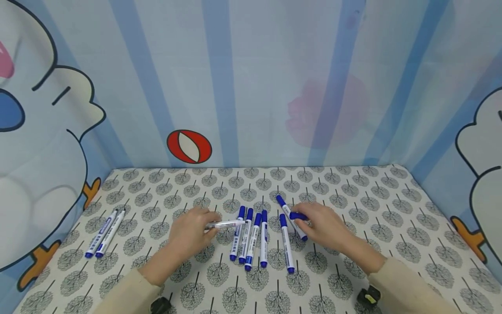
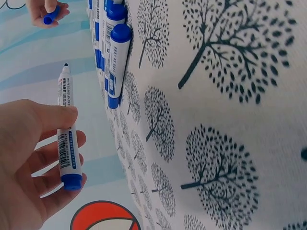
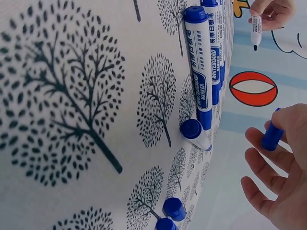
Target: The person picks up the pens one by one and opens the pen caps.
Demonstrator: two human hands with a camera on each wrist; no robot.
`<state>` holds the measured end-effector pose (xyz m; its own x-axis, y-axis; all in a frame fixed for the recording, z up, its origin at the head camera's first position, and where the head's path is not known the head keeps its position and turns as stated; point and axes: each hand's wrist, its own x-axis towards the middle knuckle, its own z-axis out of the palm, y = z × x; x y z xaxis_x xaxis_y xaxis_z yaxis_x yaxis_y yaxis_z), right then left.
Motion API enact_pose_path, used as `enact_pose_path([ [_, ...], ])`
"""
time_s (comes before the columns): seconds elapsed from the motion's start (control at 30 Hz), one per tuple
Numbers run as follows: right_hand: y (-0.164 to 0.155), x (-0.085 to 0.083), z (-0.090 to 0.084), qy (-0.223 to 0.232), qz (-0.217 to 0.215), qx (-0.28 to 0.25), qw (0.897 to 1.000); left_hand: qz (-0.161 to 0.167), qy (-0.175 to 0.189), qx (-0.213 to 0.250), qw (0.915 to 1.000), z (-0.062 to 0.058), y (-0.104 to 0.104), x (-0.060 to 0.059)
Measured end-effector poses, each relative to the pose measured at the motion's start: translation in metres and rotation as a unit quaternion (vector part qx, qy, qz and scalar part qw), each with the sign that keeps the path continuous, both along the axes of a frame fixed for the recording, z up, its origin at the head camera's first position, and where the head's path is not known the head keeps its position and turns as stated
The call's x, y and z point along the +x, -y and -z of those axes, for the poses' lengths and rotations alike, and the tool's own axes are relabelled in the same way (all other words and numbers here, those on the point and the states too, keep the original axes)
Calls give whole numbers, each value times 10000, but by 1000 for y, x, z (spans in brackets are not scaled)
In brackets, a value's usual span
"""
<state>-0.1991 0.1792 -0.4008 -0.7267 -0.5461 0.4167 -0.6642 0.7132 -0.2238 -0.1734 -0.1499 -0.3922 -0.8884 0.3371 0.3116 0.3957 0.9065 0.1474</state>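
Note:
My left hand [image 1: 201,227] grips an uncapped white marker [image 1: 226,225] with a blue end. It lies level and its dark tip points right; the left wrist view shows the same marker [image 2: 67,143] between thumb and fingers. My right hand [image 1: 311,219] pinches the loose blue cap [image 1: 298,216], seen in the right wrist view as a cap [image 3: 270,136] at the fingertips. The two hands are a short way apart. Between them a row of several capped blue-and-white markers [image 1: 251,237] lies on the tree-patterned cloth [image 1: 353,192]. One more marker [image 1: 289,214] lies slanted under my right hand.
Two capped markers [image 1: 105,232] lie side by side at the cloth's left edge. A printed fabric wall [image 1: 251,87] with blue stripes and a red oval [image 1: 189,146] closes off the back and both sides. Bare patterned cloth extends right and behind the markers.

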Motion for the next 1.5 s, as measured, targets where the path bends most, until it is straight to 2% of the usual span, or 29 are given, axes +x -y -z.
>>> enact_pose_path([
  [0.27,-4,2,0,123,110,-154,9997,-305,123,92,9994,3,12,0],
  [0.53,-11,3,-2,-92,235,-238,9994,-716,276,137,9970,0,27,1],
  [0.77,-16,3,-2,-279,363,-235,9987,-1007,429,247,9937,-2,45,1],
  [0.97,-22,2,-1,-186,503,-194,9984,-1339,581,330,9887,-2,64,0],
  [1.2,-27,1,-1,-174,577,-243,9979,-1499,596,333,9863,-2,85,1],
  [1.5,-34,0,0,-67,630,-327,9975,-1942,1195,342,9731,-4,107,3],
])
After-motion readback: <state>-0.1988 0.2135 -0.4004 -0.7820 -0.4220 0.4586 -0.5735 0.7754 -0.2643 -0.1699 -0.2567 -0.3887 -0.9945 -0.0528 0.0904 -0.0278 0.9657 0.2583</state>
